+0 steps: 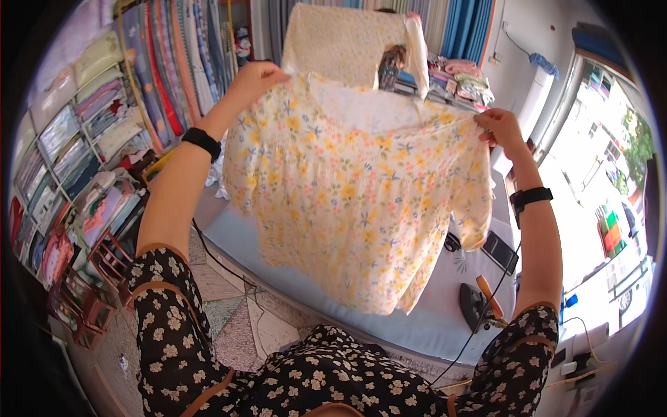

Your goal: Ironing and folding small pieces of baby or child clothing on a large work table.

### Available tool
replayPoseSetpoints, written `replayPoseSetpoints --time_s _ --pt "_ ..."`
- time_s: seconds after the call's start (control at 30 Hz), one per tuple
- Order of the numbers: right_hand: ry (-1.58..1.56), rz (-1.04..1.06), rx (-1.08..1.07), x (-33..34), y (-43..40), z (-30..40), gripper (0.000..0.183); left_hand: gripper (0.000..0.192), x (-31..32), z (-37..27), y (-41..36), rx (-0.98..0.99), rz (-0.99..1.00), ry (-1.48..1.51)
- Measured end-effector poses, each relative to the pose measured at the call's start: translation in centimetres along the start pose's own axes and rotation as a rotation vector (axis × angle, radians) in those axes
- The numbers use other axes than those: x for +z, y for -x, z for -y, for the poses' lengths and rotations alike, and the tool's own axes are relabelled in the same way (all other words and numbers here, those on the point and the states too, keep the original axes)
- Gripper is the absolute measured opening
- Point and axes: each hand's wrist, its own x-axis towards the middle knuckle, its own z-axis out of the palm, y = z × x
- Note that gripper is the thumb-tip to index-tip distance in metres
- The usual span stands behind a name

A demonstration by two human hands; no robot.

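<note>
A floral blouse (344, 193) in cream with yellow, pink and blue flowers hangs spread out between my hands. My left hand (260, 81) pinches its shoulder on the left of the picture. On the right, my right hand (498, 127) grips the other shoulder between thumb and fingers. The neckline is at the top, and the lower part hangs over a table with a light blue cloth (443, 333). A clothes iron (473, 305) with a wooden handle rests on the cloth at the right. Near it lies a dark phone (500, 253).
Folded cloth stacks (461, 78) lie behind the table. Fabric rolls and shelves (62, 130) line the left, above wooden stools (94, 307). The iron's black cord (471, 333) crosses the table's right side. Another pale patterned cloth (338, 44) hangs behind the blouse.
</note>
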Motion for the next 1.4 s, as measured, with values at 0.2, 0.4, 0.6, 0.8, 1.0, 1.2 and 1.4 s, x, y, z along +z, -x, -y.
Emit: replayPoseSetpoints --time_s 0.2,0.4,0.6,0.8,1.0,1.2,1.4 --pt "0.149 0.023 0.331 1.5 -1.2 -4.6 0.018 0.025 9.3 5.4 -0.6 -0.240 0.317 0.155" --pt "0.471 -0.081 0.136 6.0 -1.3 -17.9 0.038 0.043 21.7 12.2 1.7 -0.312 0.228 0.420" --pt "0.349 0.129 0.278 13.8 7.4 -27.4 0.062 0.055 29.4 19.4 13.7 -0.459 0.375 0.385" --pt "0.372 -0.138 0.836 15.4 26.8 -36.5 0.051 0.038 28.8 18.6 32.1 -0.679 0.491 0.030" --pt "0.554 -0.106 0.692 18.9 27.5 -34.8 0.040 0.038 27.7 11.5 32.1 -0.782 0.807 -0.211" --pt "-0.330 -0.284 0.885 15.6 28.0 -34.9 0.022 0.022 25.3 9.9 32.2 -1.327 0.402 0.642" --pt "-0.527 -0.007 1.020 7.7 32.4 -32.3 0.019 0.017 21.2 6.8 34.8 -1.527 0.595 0.847"
